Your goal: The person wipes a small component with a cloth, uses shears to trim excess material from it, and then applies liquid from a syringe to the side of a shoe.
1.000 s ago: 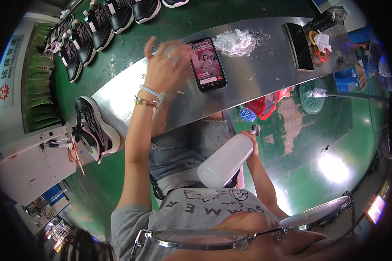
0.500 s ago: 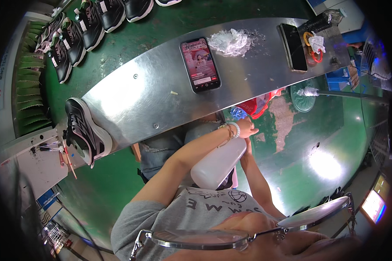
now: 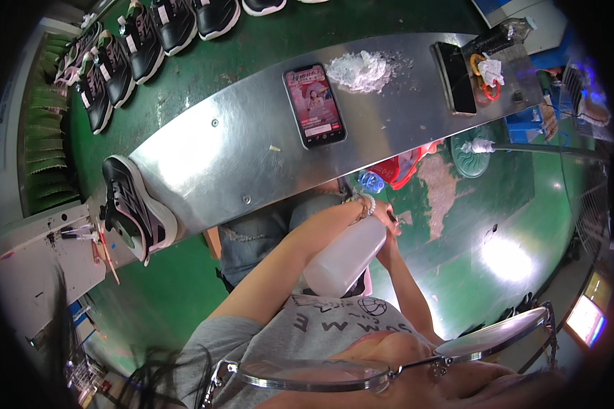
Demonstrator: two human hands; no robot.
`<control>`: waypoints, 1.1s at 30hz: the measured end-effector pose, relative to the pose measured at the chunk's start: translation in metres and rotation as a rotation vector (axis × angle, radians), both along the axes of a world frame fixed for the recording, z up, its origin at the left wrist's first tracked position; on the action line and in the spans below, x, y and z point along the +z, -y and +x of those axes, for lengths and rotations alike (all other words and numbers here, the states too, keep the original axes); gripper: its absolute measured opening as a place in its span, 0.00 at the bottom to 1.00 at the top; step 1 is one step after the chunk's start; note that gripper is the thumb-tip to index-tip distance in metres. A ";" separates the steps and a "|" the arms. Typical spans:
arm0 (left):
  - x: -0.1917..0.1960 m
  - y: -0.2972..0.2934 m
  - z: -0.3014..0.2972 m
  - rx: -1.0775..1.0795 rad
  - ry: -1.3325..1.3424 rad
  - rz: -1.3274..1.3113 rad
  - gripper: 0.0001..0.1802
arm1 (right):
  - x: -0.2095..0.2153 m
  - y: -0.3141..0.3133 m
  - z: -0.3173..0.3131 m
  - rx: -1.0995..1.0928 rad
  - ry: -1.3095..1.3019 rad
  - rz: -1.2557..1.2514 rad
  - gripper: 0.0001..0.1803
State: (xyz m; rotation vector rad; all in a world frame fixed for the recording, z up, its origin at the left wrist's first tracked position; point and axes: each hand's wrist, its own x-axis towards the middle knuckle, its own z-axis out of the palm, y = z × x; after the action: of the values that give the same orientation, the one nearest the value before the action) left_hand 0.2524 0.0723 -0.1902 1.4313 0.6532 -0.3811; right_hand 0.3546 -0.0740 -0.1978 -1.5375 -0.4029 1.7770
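One metal worktable (image 3: 242,153) spans the area beyond the person's lap. One bottle (image 3: 348,258), translucent white, smooth-walled and cylindrical, is located above the lap, between the torso and the near edge of the worktable. The body of the bottle extends to the lower left of the grip; both hands are at its narrow upper end. Its long axis runs diagonally: base toward the lower left and torso, neck toward the upper right. Right hand (image 3: 388,243): grasping the bottle at the neck end. Left hand (image 3: 381,213): laid over the same end; its finger closure cannot be told. Pale beaded bracelet (image 3: 370,204): on the left wrist.
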 end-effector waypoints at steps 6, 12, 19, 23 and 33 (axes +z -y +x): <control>-0.038 0.012 0.014 -0.168 0.220 -0.178 0.38 | 0.012 0.012 -0.008 -0.304 0.218 -0.375 0.08; -0.052 0.023 0.009 -0.043 0.107 -0.257 0.36 | 0.016 0.020 0.009 -0.409 0.425 -0.290 0.25; -0.075 0.022 0.014 0.026 -0.076 -0.095 0.34 | -0.033 -0.010 0.044 -0.030 -0.370 -0.166 0.17; -0.077 0.020 0.014 0.009 -0.099 -0.018 0.34 | -0.043 -0.035 0.036 0.036 -0.260 -0.384 0.15; -0.049 0.018 0.006 -0.057 -0.138 0.090 0.34 | -0.098 -0.014 0.030 -0.171 -0.459 -0.285 0.11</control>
State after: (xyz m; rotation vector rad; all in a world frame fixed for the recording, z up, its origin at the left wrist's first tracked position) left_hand 0.2587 0.0546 -0.2388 1.5214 0.7496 -0.5038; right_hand 0.3847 -0.0598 -0.2958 -1.2435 0.2077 2.0363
